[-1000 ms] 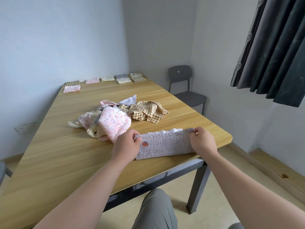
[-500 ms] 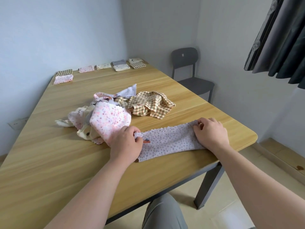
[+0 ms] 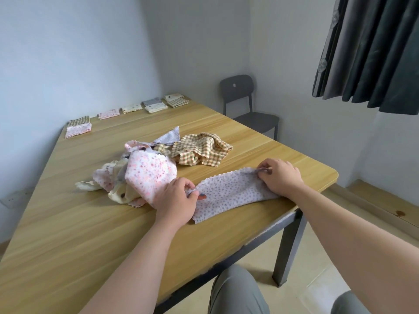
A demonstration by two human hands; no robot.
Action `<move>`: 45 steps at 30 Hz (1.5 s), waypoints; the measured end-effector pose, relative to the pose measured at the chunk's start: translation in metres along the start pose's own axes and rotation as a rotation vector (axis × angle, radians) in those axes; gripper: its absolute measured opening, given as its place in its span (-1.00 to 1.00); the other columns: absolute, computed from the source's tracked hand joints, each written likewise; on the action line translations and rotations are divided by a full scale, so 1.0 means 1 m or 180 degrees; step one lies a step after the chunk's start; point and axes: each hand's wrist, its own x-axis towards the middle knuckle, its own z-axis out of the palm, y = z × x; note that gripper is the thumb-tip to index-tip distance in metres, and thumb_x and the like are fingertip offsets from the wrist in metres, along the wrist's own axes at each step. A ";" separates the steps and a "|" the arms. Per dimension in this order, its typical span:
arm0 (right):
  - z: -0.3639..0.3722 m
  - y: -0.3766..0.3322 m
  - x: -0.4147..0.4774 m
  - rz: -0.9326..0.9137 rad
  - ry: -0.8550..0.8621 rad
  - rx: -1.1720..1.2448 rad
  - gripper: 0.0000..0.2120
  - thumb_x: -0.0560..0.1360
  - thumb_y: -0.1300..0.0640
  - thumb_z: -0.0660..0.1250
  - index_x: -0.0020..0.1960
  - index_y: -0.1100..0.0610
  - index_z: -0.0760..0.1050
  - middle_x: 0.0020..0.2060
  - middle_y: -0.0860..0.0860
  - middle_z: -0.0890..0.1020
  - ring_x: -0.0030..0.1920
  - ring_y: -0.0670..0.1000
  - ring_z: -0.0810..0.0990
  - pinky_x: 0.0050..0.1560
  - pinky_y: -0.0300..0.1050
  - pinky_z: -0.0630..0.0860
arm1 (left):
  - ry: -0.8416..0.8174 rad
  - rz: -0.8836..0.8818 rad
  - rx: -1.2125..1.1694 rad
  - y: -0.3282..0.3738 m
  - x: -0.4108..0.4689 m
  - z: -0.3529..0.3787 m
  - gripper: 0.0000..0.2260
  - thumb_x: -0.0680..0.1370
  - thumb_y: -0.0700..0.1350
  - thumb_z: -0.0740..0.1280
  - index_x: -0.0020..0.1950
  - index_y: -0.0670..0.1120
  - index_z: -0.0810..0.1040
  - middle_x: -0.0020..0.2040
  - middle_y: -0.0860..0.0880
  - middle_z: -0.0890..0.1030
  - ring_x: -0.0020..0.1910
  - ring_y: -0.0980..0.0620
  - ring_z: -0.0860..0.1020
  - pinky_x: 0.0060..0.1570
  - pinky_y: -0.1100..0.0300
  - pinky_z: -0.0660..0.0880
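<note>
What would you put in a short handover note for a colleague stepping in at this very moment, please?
Left hand pinches the left end of the lilac dotted cloth; right hand pinches its right end.
The cloth lies as a long strip on the table, near the front edge.
Done: folded cloths lined up along the far edge.
Left: probably fold this strip down to size, then work through the unfolded pile beyond the left hand.

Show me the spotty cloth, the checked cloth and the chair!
spotty cloth (image 3: pixel 233 191): head view, its flat middle.
checked cloth (image 3: pixel 199 150): head view, its crumpled top.
chair (image 3: pixel 235 87): head view, its backrest.
</note>
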 end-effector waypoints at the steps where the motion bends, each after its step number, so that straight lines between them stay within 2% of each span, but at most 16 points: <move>1: -0.002 0.000 -0.001 0.0041 -0.0006 0.0259 -0.90 0.59 -0.01 0.28 0.09 -0.15 0.49 0.11 -0.08 0.61 0.17 0.06 0.52 0.26 0.07 0.41 | 0.0020 0.0009 -0.0110 0.000 -0.001 -0.001 -0.93 0.61 0.05 0.33 -0.01 0.17 0.44 -0.04 0.19 0.52 0.06 0.03 0.51 0.11 -0.02 0.45; 4: -0.005 0.004 -0.003 0.0155 0.0023 0.0994 -0.89 0.55 0.07 0.39 0.00 -0.09 0.48 0.00 -0.10 0.61 0.11 0.04 0.59 0.23 0.11 0.50 | 0.0104 -0.0009 -0.0527 0.001 -0.005 -0.003 -0.82 0.59 -0.03 0.40 -0.06 0.15 0.41 -0.09 0.17 0.54 -0.02 0.04 0.53 -0.04 0.06 0.43; 8: -0.011 0.006 -0.011 0.0125 -0.0175 0.1609 -0.64 0.54 0.14 0.45 0.30 -0.06 0.52 0.05 -0.05 0.62 0.07 -0.03 0.59 0.05 -0.15 0.54 | 0.0067 0.0031 -0.0830 -0.001 -0.007 -0.005 -0.77 0.56 -0.08 0.46 0.11 0.17 0.50 0.01 0.20 0.57 -0.02 0.13 0.55 0.01 0.15 0.44; 10: -0.013 0.007 -0.012 0.0086 -0.0208 0.1688 -0.62 0.53 0.12 0.47 0.33 -0.04 0.56 0.05 -0.05 0.64 0.01 -0.09 0.59 0.00 -0.22 0.51 | 0.0042 0.0062 -0.0912 -0.001 -0.008 -0.005 -0.77 0.56 -0.03 0.46 0.19 0.17 0.58 0.00 0.21 0.57 -0.01 0.17 0.55 -0.04 0.22 0.42; 12: -0.013 0.008 -0.012 0.0050 -0.0229 0.1699 -0.68 0.53 0.03 0.46 0.28 -0.03 0.61 0.06 -0.05 0.65 0.01 -0.10 0.59 0.01 -0.21 0.53 | 0.0083 0.0063 -0.0957 -0.001 -0.009 -0.004 -0.79 0.56 0.05 0.45 0.18 0.16 0.63 0.02 0.19 0.59 0.04 0.20 0.53 -0.05 0.24 0.41; 15: -0.013 0.007 -0.012 0.0100 -0.0279 0.1619 -0.76 0.56 -0.12 0.40 0.07 0.02 0.67 -0.06 -0.06 0.65 -0.03 -0.05 0.60 -0.06 -0.12 0.60 | 0.0165 0.0021 -0.0905 0.000 -0.009 -0.003 -0.82 0.57 0.10 0.42 0.14 0.12 0.65 -0.01 0.14 0.61 0.02 0.15 0.53 -0.09 0.20 0.41; 18: -0.010 0.010 -0.009 0.0105 -0.0160 0.1589 -0.78 0.57 -0.10 0.39 -0.02 0.04 0.66 -0.10 -0.02 0.66 -0.04 0.01 0.60 -0.03 -0.01 0.59 | 0.0290 -0.0047 -0.0930 0.000 -0.008 -0.003 -0.84 0.58 0.09 0.42 0.10 0.07 0.67 -0.10 0.14 0.60 -0.05 0.12 0.54 -0.18 0.25 0.40; 21: -0.010 0.014 -0.006 0.0142 -0.0037 0.1795 -0.85 0.55 -0.02 0.43 -0.04 0.06 0.66 -0.11 -0.02 0.67 -0.08 -0.01 0.59 -0.11 -0.10 0.54 | 0.0384 -0.0108 -0.0916 0.001 -0.010 -0.003 -0.85 0.58 0.08 0.42 0.06 0.06 0.68 -0.11 0.13 0.57 -0.06 0.16 0.51 -0.23 0.40 0.32; 26: -0.013 0.019 -0.005 0.0188 -0.0044 0.2079 -0.92 0.54 0.08 0.46 -0.01 0.08 0.67 -0.09 -0.01 0.68 -0.06 -0.01 0.60 -0.15 -0.17 0.51 | 0.0289 -0.0039 -0.0818 0.004 -0.011 -0.005 -0.79 0.56 0.13 0.42 0.07 0.03 0.67 -0.05 0.07 0.61 -0.02 0.07 0.57 -0.23 0.32 0.36; 29: -0.014 0.022 -0.004 0.0220 -0.0030 0.2171 -0.88 0.55 0.09 0.46 0.07 0.07 0.67 -0.05 -0.05 0.67 -0.05 -0.08 0.58 -0.12 -0.20 0.49 | 0.0099 -0.0031 -0.0798 0.003 -0.011 -0.004 -0.74 0.53 0.11 0.48 0.15 0.04 0.65 0.13 0.00 0.65 0.11 0.07 0.56 -0.02 0.20 0.42; 31: -0.012 0.021 -0.005 0.0166 -0.0055 0.2193 -0.85 0.55 0.09 0.46 0.10 0.07 0.68 -0.06 -0.08 0.66 -0.06 -0.12 0.57 -0.15 -0.25 0.49 | 0.0072 -0.0055 -0.0836 0.002 -0.011 -0.004 -0.73 0.53 0.08 0.48 0.17 0.03 0.65 0.19 -0.03 0.65 0.17 0.06 0.56 0.03 0.21 0.41; 33: -0.009 0.020 -0.005 0.0148 -0.0109 0.2147 -0.81 0.54 0.07 0.47 0.14 0.06 0.68 -0.04 -0.09 0.67 -0.03 -0.11 0.59 -0.15 -0.25 0.49 | 0.0128 -0.0085 -0.0866 0.001 -0.010 -0.004 -0.73 0.54 0.08 0.47 0.18 0.00 0.66 0.09 -0.04 0.67 0.02 0.10 0.56 -0.11 0.29 0.38; 35: -0.009 0.021 -0.006 0.0161 -0.0114 0.2177 -0.80 0.53 0.07 0.48 0.14 0.06 0.69 -0.04 -0.10 0.67 -0.04 -0.12 0.59 -0.18 -0.27 0.49 | 0.0148 -0.0069 -0.0804 0.002 -0.010 -0.004 -0.73 0.56 0.09 0.44 0.17 -0.03 0.67 -0.11 0.03 0.62 -0.16 0.13 0.53 -0.29 0.34 0.30; 36: -0.009 0.022 -0.006 0.0185 -0.0091 0.2232 -0.79 0.53 0.07 0.48 0.14 0.07 0.69 -0.05 -0.11 0.67 -0.05 -0.13 0.60 -0.19 -0.28 0.48 | 0.0136 -0.0057 -0.0783 0.002 -0.009 -0.003 -0.72 0.57 0.10 0.43 0.17 -0.04 0.67 -0.14 0.04 0.61 -0.15 0.09 0.56 -0.31 0.33 0.30; 39: -0.012 0.024 -0.006 0.0229 -0.0053 0.2387 -0.80 0.51 0.05 0.50 0.11 0.08 0.70 -0.07 -0.12 0.68 -0.06 -0.14 0.61 -0.21 -0.30 0.47 | 0.0127 -0.0047 -0.0804 0.002 -0.006 -0.001 -0.69 0.58 0.11 0.41 0.19 -0.06 0.68 0.00 -0.10 0.69 0.07 -0.13 0.62 -0.21 0.22 0.43; 45: -0.014 0.023 -0.008 0.0287 -0.0078 0.2371 -0.84 0.50 0.02 0.51 0.03 0.07 0.70 -0.09 -0.07 0.70 -0.07 -0.09 0.62 -0.21 -0.24 0.48 | 0.0174 -0.0069 -0.0881 -0.001 -0.007 0.000 -0.80 0.56 0.09 0.43 0.12 0.03 0.66 0.15 -0.15 0.67 0.17 -0.11 0.60 0.02 0.14 0.45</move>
